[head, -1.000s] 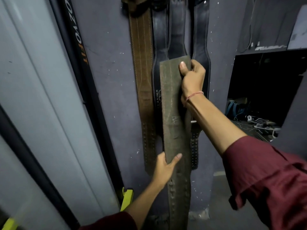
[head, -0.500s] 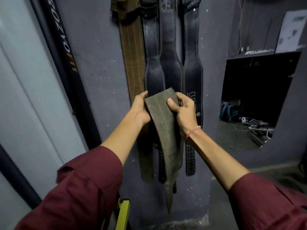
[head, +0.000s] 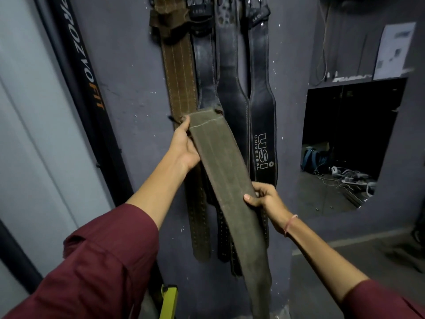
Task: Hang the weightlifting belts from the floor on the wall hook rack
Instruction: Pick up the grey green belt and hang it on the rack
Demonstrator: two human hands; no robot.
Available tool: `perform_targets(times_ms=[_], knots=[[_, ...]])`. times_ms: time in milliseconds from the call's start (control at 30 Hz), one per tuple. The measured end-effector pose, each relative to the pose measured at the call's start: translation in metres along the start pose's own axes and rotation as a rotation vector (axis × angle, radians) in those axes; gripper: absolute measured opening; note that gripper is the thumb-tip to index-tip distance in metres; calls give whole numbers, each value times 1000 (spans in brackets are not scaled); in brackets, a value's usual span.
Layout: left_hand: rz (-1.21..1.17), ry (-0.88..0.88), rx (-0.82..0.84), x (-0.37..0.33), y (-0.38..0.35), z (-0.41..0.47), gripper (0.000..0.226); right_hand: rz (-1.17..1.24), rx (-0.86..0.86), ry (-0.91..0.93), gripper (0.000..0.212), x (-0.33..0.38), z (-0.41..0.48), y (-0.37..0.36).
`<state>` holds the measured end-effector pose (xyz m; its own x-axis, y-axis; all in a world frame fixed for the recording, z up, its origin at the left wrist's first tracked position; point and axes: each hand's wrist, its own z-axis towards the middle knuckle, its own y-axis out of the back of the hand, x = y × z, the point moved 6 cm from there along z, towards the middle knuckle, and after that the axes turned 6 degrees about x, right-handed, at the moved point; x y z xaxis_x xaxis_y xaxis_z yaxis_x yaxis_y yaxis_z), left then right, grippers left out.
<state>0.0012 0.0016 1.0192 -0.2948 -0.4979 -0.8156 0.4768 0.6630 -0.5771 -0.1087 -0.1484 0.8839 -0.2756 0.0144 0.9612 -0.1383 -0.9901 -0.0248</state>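
Closest to the camera, the right hand (head: 266, 203) pinches the right edge of the olive belt (head: 220, 162) partway down its length, thumb on its face and fingers curled behind. A little farther out, the left hand (head: 184, 146) grips the belt's upper end, fingers wrapped behind its left edge. Held this way, the belt slants up toward the wall (head: 128, 65), its top end level with the middles of the hanging belts and well below their tops, its tail dropping out of view at the bottom. Behind it four belts already hang side by side: a brown belt (head: 180, 77) on the left, a narrow black belt (head: 203, 65), a wider black belt (head: 232, 93) and a black USI belt (head: 262, 107) on the right. Their buckle ends bunch at the top edge of the view, where the hook rack itself cannot be made out. By my reading, four are hung and this one is not yet hooked; it has to be raised to the rack. Whether more lie on the floor cannot be seen.
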Motion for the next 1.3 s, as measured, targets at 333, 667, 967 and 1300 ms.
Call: perform_targets(times_ms=[333, 667, 967, 1300], knots=[[218, -347, 0, 21, -35, -7, 12, 93, -178, 241, 23, 82, 36, -18], [324, -487, -11, 5, -17, -7, 20, -114, 26, -230, 23, -108, -49, -41], [570, -623, 140, -9, -29, -22, 32, 171, -315, 372, 29, 131, 58, -50], [681, -217, 40, 144, 88, -46, 23, 144, -346, 343, 37, 133, 62, -43]])
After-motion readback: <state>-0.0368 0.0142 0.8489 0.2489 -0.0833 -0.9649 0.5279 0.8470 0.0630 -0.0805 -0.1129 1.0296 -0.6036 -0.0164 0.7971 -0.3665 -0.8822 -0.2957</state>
